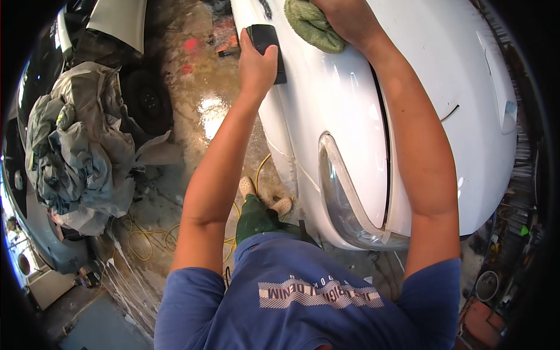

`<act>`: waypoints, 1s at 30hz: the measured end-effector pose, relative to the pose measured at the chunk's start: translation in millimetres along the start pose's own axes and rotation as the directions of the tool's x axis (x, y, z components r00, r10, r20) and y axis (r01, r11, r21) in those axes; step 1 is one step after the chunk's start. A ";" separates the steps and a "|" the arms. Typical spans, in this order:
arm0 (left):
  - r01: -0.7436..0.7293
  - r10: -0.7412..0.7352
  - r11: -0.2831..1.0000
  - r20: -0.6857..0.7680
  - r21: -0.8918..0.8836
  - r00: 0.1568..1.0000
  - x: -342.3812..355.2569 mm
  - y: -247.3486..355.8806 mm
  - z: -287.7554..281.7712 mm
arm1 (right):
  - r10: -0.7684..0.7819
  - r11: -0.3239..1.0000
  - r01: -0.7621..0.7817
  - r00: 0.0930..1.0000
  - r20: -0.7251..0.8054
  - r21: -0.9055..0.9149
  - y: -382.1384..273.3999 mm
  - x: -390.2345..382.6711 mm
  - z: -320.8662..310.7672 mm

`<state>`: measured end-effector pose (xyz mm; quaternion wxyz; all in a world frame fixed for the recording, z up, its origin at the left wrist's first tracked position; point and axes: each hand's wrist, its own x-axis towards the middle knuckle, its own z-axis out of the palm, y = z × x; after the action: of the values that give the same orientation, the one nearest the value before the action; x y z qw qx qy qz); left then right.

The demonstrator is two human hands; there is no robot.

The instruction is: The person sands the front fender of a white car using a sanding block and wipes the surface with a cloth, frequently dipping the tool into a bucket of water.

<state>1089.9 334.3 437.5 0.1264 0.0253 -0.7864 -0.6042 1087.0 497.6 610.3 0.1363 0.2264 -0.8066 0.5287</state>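
Note:
A white car's front end [332, 105] lies before me, with glossy light on its fender. My left hand [258, 71] is closed around a black rectangular block [264, 38], which rests against the fender's outer side. Farther up and to the right, my right hand [349, 22] grips a bunched green cloth [309, 26] on top of the fender near the hood gap. Its fingers are partly cut off by the upper edge. Nearer to me sits the headlight [341, 195], edged with pale masking tape [349, 169].
Another vehicle [44, 239] stands at the left, with crumpled grey plastic sheeting [76, 151] heaped by its dark wheel [146, 100]. A yellow hose [140, 233] winds across the wet, stained floor [195, 87] near my feet. Clutter lines the far right, beside a round can [487, 286].

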 end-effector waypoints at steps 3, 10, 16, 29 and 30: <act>-0.069 0.072 0.994 0.032 -0.085 0.997 -72.4 7.7 22.0 | 0.066 0.998 -0.066 0.998 0.014 0.010 6.2 -5.9 -16.0; -0.054 0.055 0.996 0.007 -0.073 0.998 -87.6 1.5 12.9 | 0.010 1.000 -0.010 1.000 0.014 0.008 11.5 -2.4 -3.9; -0.282 0.283 0.959 0.009 -0.016 0.959 -65.5 -1.0 20.6 | -0.060 0.998 0.060 0.998 -0.011 -0.014 25.9 2.4 -6.7; -0.182 0.187 0.957 0.001 0.226 0.982 6.6 21.0 29.2 | 0.213 0.977 -0.212 0.976 0.049 -0.015 45.5 10.6 -3.9; -0.167 0.161 0.983 0.075 0.079 0.984 -24.5 14.9 16.9 | 0.229 0.972 -0.229 0.973 -0.005 -0.051 39.6 12.3 -4.1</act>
<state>1111.3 358.9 443.6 0.1476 -0.0547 -0.8146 -0.5582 1056.2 512.0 586.2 0.0798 0.1287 -0.8407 0.5199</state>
